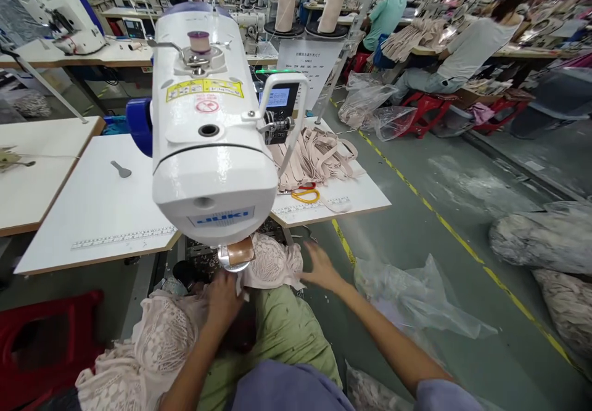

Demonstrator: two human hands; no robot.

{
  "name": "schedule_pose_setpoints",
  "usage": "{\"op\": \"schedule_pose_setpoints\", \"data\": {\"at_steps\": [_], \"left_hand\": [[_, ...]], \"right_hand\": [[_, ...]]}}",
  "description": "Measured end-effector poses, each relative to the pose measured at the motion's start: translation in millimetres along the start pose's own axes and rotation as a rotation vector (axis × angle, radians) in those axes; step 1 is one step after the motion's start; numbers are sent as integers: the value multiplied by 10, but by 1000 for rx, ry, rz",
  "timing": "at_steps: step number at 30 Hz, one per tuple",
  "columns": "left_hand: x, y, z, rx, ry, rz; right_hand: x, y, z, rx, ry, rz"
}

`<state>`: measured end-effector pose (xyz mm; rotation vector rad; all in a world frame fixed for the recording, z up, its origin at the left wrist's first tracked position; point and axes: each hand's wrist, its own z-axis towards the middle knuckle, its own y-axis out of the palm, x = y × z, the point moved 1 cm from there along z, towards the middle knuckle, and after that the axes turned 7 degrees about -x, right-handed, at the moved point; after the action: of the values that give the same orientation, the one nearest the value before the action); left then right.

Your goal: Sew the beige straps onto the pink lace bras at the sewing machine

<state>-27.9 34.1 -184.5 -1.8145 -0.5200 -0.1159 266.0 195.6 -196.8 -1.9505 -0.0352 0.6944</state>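
A white sewing machine stands in front of me, its head over my lap. Under it lies a beige lace bra, one cup showing to the right of the needle area. My left hand is closed on the edge of this bra, just below the round metal part of the machine; its fingertips are partly hidden. Beside the cup's right edge, my right hand has its fingers apart and appears to hold nothing. More beige lace bras hang in a pile to the left of my left forearm.
Beige straps lie heaped on the right of the white tabletop, with yellow-handled scissors before them. A grey flat tool rests on the left side. A red stool and plastic bags are on the floor.
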Motion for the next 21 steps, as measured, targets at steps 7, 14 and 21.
{"op": "schedule_pose_setpoints", "data": {"at_steps": [7, 14, 21], "left_hand": [[366, 508, 247, -37, -5, -22], [-1, 92, -273, 29, -84, -125], [-1332, -714, -2038, 213, -789, -21]], "right_hand": [[-856, 318, 366, -289, -305, -169], [-1052, 534, 348, -190, -235, -219], [-957, 555, 383, -280, -299, -74]]}}
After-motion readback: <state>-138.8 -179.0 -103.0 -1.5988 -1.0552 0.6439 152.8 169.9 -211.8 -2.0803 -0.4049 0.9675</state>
